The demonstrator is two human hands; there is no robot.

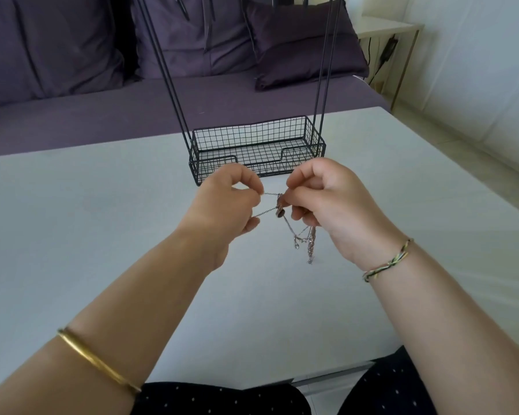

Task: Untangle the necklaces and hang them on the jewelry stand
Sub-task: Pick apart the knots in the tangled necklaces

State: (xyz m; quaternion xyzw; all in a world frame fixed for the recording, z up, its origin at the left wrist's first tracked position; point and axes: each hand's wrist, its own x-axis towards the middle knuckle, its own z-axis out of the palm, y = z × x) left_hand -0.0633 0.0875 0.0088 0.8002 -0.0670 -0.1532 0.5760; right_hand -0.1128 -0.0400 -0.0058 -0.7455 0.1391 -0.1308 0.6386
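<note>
A tangle of thin silver necklaces (300, 235) hangs in the air between my hands, above the white table (102, 235). My left hand (225, 205) pinches two chain strands that stretch rightward to a knot with a small dark pendant (280, 214). My right hand (327, 205) pinches the knot, and loose loops dangle below it. The black wire jewelry stand (258, 151) is just behind my hands, its mesh basket base on the table and its thin uprights rising out of view. The top of the stand is hidden.
A purple sofa (132, 100) with cushions runs behind the table. A small side table (390, 28) is at the back right. My lap in dark dotted fabric (222, 396) shows at the table's near edge.
</note>
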